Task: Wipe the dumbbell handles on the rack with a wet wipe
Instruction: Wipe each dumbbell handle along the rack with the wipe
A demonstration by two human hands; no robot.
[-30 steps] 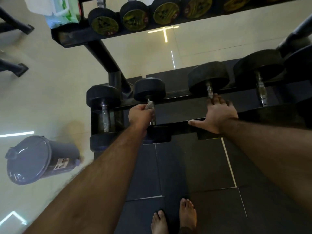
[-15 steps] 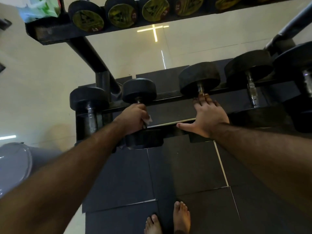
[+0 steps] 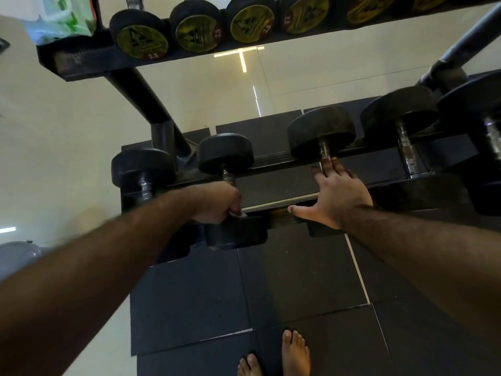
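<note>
My left hand [image 3: 217,203] curls around the steel handle of the second black rubber dumbbell [image 3: 226,156] with the white wet wipe [image 3: 236,213] pinched in, my right hand [image 3: 336,196] rests flat-fingered on the black steel rack [image 3: 279,183], so I judge the bigger dumbbells [image 3: 401,118] beyond are left.

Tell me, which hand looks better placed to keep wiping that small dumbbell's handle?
The left hand: it grips the wet wipe around the small dumbbell's handle. The right hand lies open on the neighbouring dumbbell, holding no wipe.
</note>
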